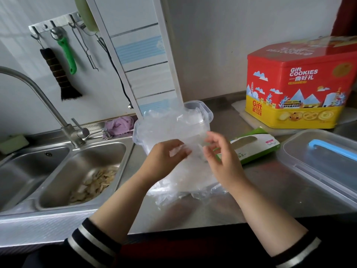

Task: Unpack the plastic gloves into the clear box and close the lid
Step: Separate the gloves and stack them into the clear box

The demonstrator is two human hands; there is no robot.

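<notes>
Single head view, forward-down, close over the steel counter (pixel 251 200)

Two bare forearms reached in from the bottom edge, ending in the left hand (pixel 166 159) and the right hand (pixel 222 161), neither wearing gloves, rings, a watch or a bracelet. Each arm wore a dark, nearly black sleeve pushed up toward the elbow, the left sleeve (pixel 92 242) and the right sleeve (pixel 297 252) alike. Both sleeves ended in a ribbed knit cuff banded with pale grey-white stripes, two stripes showing clearly on the left cuff and at least two on the right, which the frame's bottom edge partly cut off.
</notes>
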